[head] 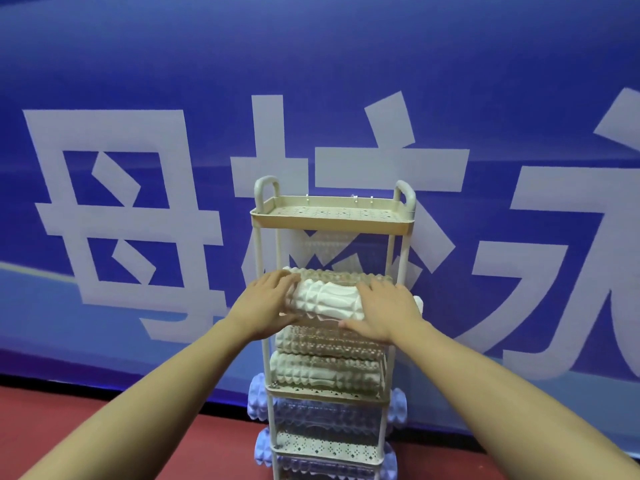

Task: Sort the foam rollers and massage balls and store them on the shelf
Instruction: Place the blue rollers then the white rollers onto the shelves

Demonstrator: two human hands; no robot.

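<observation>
A beige tiered shelf (pixel 331 221) stands against a blue banner. I hold a white ridged foam roller (pixel 325 299) at the second tier, on top of a stack. My left hand (pixel 266 303) grips its left end and my right hand (pixel 382 311) grips its right end. Under it lie a clear knobbed roller (pixel 329 341) and another white roller (pixel 323 372). A further clear roller (pixel 332 274) shows behind the held one. Lavender rollers (pixel 256 398) stick out at both sides of the lower tiers.
The top tray is bare apart from small hooks on its back rim. The blue banner (pixel 138 98) with large white characters hangs right behind the shelf. Red floor (pixel 121 441) lies to the left and below.
</observation>
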